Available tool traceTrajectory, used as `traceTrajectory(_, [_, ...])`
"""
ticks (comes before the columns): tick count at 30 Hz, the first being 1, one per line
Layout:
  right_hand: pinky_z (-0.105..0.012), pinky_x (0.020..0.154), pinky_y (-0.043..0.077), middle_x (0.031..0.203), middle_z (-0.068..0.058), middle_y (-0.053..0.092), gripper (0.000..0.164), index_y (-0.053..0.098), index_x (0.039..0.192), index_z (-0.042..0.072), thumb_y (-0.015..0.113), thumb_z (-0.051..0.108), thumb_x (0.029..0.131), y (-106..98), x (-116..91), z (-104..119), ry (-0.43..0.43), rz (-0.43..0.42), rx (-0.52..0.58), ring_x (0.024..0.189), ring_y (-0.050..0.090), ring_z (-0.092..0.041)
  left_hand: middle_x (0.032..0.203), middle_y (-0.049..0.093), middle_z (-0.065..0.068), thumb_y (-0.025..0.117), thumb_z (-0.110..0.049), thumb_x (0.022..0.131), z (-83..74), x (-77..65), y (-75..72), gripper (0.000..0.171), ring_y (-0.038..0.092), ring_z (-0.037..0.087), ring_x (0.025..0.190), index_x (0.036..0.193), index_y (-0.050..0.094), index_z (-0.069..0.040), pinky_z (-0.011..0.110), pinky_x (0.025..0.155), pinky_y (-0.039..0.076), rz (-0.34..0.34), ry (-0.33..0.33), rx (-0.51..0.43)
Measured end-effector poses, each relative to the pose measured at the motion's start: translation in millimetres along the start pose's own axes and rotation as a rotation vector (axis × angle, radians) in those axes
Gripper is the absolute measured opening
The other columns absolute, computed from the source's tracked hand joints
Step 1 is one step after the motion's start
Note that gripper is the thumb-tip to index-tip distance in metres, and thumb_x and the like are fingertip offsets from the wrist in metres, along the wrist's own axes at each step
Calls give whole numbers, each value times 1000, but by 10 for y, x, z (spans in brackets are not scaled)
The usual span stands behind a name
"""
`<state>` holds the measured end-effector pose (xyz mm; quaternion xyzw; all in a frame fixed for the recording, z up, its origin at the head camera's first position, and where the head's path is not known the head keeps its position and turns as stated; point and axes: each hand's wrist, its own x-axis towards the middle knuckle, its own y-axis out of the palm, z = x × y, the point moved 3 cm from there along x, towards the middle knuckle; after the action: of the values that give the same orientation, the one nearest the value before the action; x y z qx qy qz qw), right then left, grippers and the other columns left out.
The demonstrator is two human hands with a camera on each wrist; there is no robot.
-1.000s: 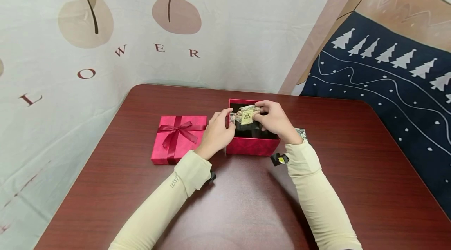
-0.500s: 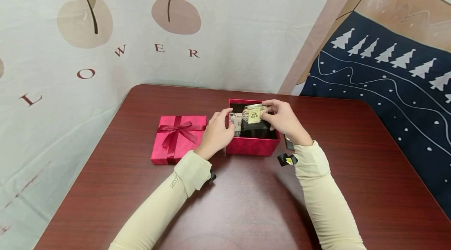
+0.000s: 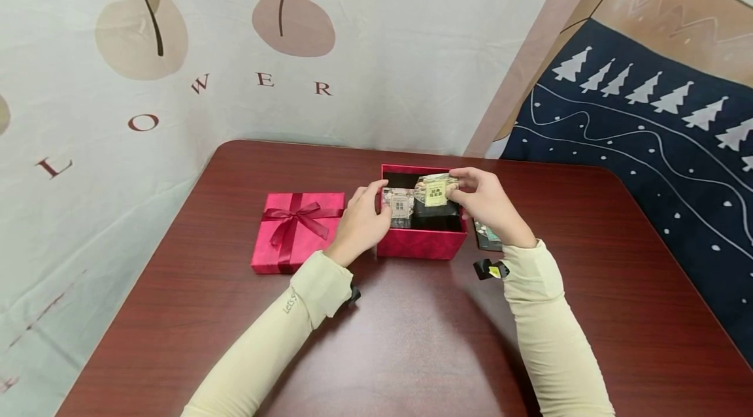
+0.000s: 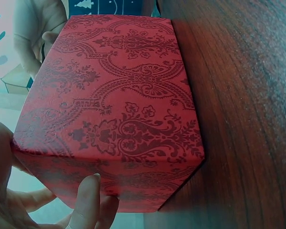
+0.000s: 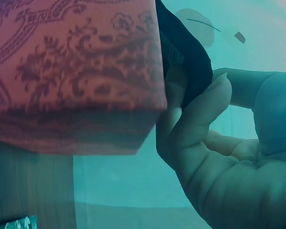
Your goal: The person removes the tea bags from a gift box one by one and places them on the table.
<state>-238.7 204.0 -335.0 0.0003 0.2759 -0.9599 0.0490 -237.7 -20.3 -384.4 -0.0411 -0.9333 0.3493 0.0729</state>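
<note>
A red patterned gift box (image 3: 419,245) stands lidless on the table in the head view. At its left end my left hand (image 3: 360,221) holds the wall, thumb over the rim and fingers (image 4: 88,202) against the outside, as the left wrist view shows. My right hand (image 3: 488,204) pinches a black tea packet (image 3: 434,192) with a yellow label by its right edge, low over the box's right half. Inside, at the left, lies another tea packet (image 3: 401,205) with a pale label. The right wrist view catches the held packet's dark side (image 5: 195,62) at the box rim.
A red box lid (image 3: 301,234) with a ribbon bow lies left of the box. Right of the box, partly under my right wrist, a dark patterned packet (image 3: 488,238) lies on the brown table (image 3: 400,338). Printed cloths hang behind the table.
My right hand has moved right with the yellow-labelled tea packet, uncovering the pale-labelled packet in the box and more of the packet on the table. My left hand has stayed at the box.
</note>
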Motion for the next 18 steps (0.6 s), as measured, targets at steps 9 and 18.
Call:
traceTrajectory(9, [-28,52,51,115,-24,62,47,49,140,-1,60,6,95,-129,-54,-56,35,-5,50,51,48,-9,134,54,8,56,-20,94,2,1,-8,50,56,27,109,144,51,-20,46,84,48,1,3,-5])
traceTrajectory(18, [-30,57,55,121,-26,59,49,45,144,-2,57,8,98,-223,-129,-84,36,-10,37,66,53,-11,133,55,9,57,-19,94,16,8,4,50,57,28,105,143,51,-19,46,80,49,-10,22,-4])
